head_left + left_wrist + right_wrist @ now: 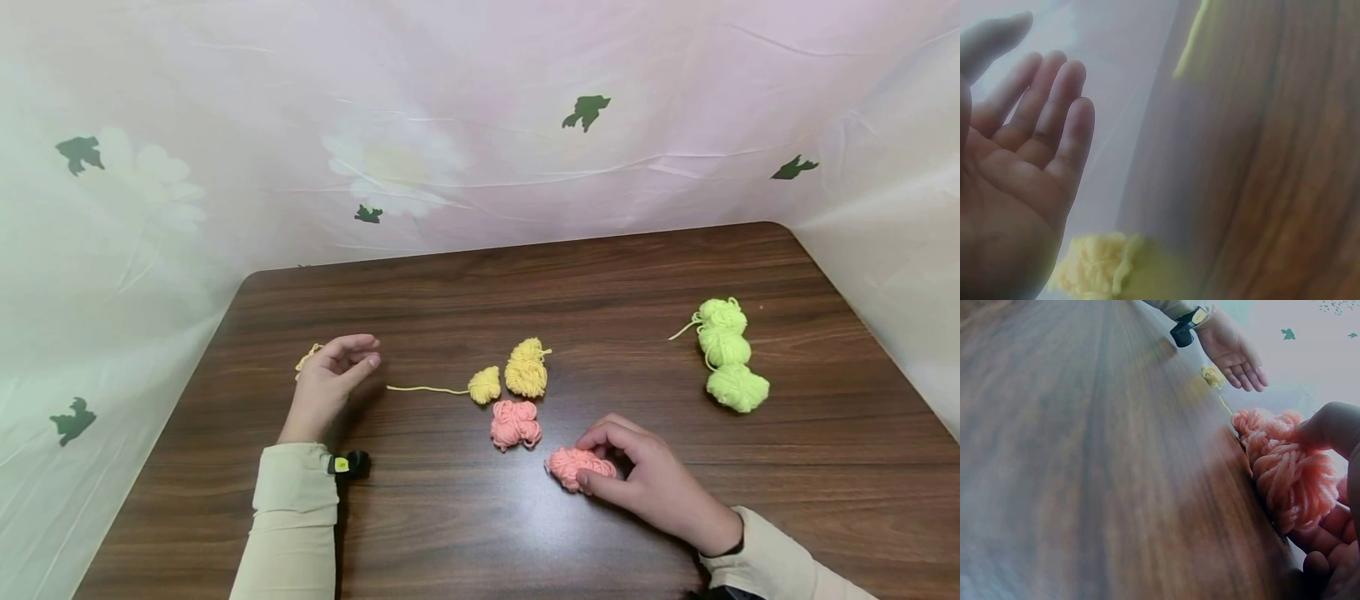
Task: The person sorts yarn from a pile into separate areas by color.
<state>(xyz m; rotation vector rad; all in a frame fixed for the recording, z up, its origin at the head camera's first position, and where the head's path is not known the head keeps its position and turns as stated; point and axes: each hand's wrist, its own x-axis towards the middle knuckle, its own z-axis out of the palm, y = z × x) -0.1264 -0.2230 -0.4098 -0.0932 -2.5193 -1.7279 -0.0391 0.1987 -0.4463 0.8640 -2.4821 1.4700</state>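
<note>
Low over the table toward the right, my right hand [648, 483] pinches a small coral-pink yarn ball [567, 468] between thumb and fingers; the strands of this coral yarn ball [1297, 481] show up close in the right wrist view. A second coral yarn bundle [515, 425] lies just left of it. My left hand [333, 375] is held above the left side of the table, fingers relaxed and holding nothing. It mostly hides a yellow yarn ball, of which a loop [306, 358] shows behind the wrist; the left wrist view shows this yellow ball [1094, 265] beyond the palm.
Two yellow yarn balls, a larger one [527, 369] and a smaller one [485, 385] with a loose tail running left, lie mid-table. Three lime-green yarn balls [726, 346] stand in a row at the right. A printed cloth [480, 125] borders the brown wooden table [420, 517].
</note>
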